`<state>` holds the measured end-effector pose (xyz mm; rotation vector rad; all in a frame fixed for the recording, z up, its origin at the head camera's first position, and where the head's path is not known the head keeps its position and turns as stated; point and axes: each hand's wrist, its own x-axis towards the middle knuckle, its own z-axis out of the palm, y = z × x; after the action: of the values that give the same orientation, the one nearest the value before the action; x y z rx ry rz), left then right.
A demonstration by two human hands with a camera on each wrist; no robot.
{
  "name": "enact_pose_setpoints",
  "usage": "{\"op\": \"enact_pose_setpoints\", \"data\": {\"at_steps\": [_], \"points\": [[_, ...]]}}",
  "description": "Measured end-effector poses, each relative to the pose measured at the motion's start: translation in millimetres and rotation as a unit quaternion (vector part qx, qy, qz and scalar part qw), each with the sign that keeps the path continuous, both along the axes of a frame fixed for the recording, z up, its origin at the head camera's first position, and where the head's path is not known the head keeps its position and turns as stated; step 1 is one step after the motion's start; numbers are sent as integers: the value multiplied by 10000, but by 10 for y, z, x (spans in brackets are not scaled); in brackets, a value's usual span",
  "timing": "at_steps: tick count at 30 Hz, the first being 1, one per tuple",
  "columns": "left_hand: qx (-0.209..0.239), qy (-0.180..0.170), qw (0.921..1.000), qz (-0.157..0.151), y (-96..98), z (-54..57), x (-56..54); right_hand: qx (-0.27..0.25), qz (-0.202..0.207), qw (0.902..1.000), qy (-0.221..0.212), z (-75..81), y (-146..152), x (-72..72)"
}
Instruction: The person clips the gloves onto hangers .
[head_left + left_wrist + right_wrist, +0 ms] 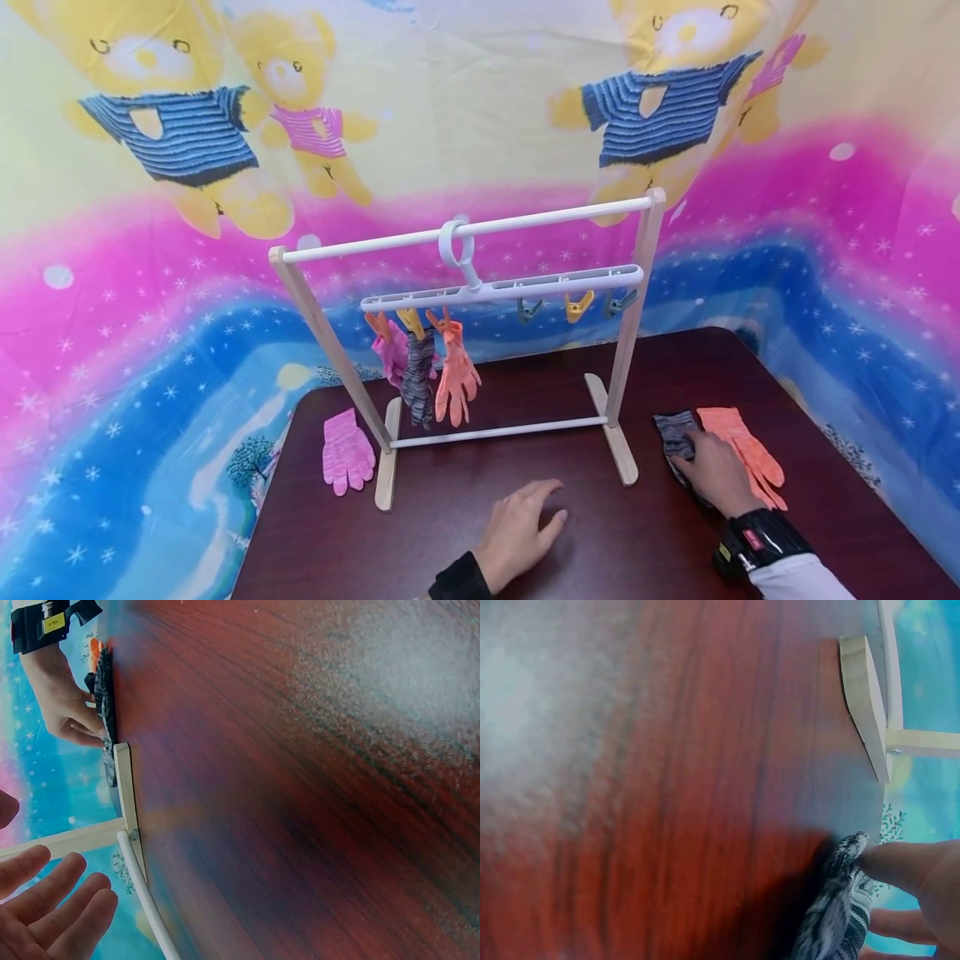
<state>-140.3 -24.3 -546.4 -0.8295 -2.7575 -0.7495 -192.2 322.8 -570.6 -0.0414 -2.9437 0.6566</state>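
Note:
My right hand pinches a dark grey knitted glove at the right of the table. In the right wrist view the thumb presses one side of the bunched grey glove, with fingers on its far side. An orange glove lies flat just right of it, partly behind that hand. My left hand hovers in front of the drying rack, its relaxed fingers holding nothing. On the rack's white clip hanger hang a pink glove, a grey glove and an orange glove.
Three bare clips, including a yellow clip, hang on the hanger's right half. A pink glove lies left of the rack. Wooden feet stand on the dark red table. A printed cloth covers the wall behind.

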Motion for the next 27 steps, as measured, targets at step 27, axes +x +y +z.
{"op": "enact_pose_setpoints", "data": {"at_steps": [27], "points": [[71, 53, 10000, -24, 29, 1, 2, -289, 230, 9993, 60, -62, 77, -57]]}}
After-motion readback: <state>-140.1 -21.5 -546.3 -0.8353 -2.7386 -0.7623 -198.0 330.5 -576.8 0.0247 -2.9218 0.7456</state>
